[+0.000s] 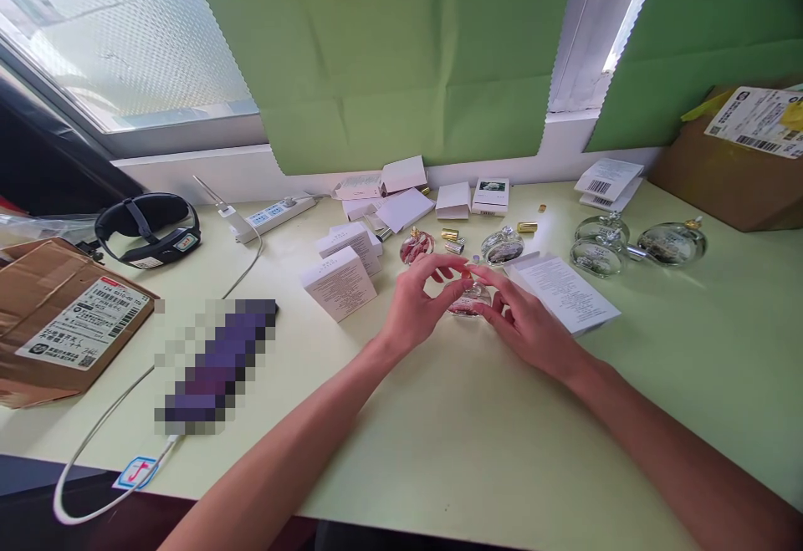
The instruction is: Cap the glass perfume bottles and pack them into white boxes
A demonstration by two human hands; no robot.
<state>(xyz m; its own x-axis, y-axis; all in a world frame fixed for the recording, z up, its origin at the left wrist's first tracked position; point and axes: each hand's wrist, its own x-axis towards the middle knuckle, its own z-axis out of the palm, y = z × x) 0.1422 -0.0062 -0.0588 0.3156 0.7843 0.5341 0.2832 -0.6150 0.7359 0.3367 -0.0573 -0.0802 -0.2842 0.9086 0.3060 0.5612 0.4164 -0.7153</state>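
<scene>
I see a small round glass bottle (469, 298) standing on the pale green worktop (477, 434), just past centre, holding pink material in its lower half. My left hand (419, 300) sits at its 9 o'clock, and my right hand (525, 325) at its 3 o'clock. The fingers of both hands are curled in and meet at the bottle's top; the left thumb and forefinger pinch a small gold cap (465, 271) there, and the right fingers (495, 283) grip the bottle body. Both forearms reach in from 6 o'clock, palms turned inward.

At the bottle's 11 o'clock stands a second bottle with pink contents (416, 246); at 1 o'clock lies a clear bottle (502, 245). Three larger clear bottles (602, 242) sit at 2 o'clock. White boxes (339, 282) lie at 9 o'clock, closed. A printed leaflet (565, 290) lies at 3 o'clock, under the right fingertips' far side. A brown cardboard carton (728, 175) stands at far 2 o'clock; I cannot tell its contents.
</scene>
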